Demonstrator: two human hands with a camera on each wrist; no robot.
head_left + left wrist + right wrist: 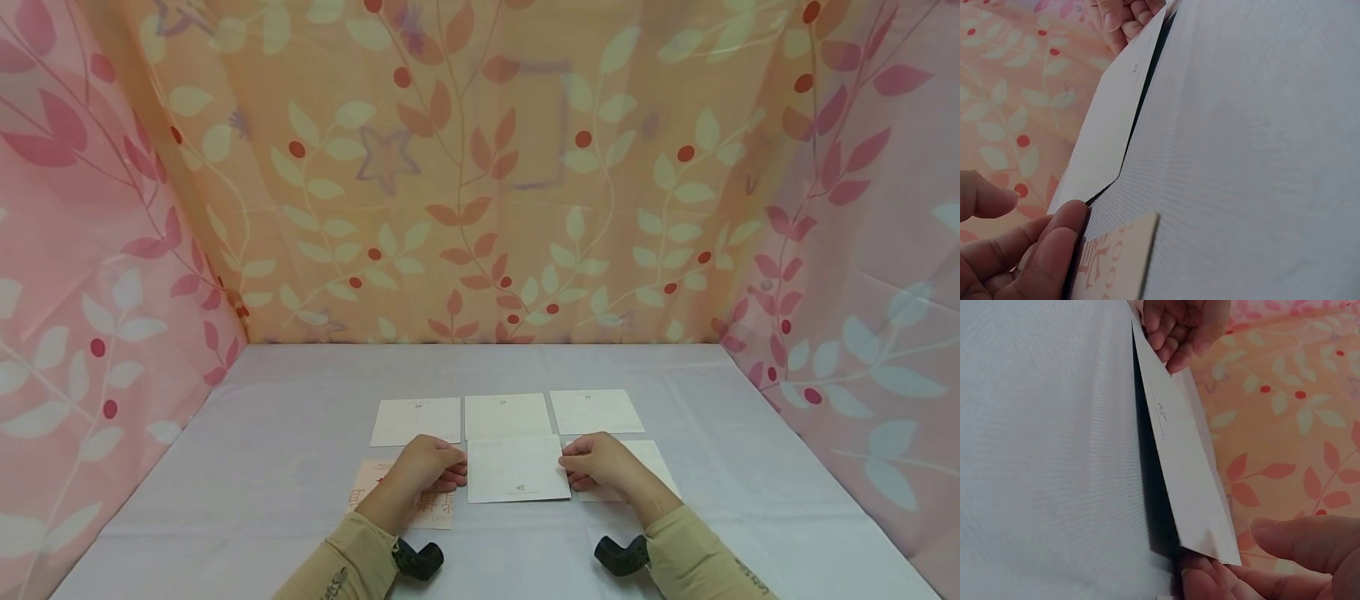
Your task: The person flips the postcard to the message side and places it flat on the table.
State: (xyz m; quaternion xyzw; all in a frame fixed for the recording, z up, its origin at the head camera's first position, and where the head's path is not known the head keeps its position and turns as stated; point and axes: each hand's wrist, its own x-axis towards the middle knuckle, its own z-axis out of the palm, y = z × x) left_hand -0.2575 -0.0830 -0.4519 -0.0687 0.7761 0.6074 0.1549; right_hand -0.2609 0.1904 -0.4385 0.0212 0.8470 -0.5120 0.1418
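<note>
A white postcard (518, 471) with a small printed emblem lies between my two hands at the front middle. Its near edge stands raised off the cloth, with a dark shadow beneath, in the right wrist view. My left hand (432, 468) is at the card's left edge, bent fingertips beside its corner and thumb (988, 197) apart from it. At the right edge is my right hand (600, 463), its fingers (1210, 578) under the card's corner and its thumb (1297, 540) lifted away. An orange card (431, 510) with red characters is partly hidden below my left hand.
Behind lies a row of white cards: left (417, 422), middle (507, 415) and right (596, 412). Another white card (652, 458) is partly covered by my right hand. Floral curtains (465, 208) enclose the white-clothed table (247, 467) at the back and sides.
</note>
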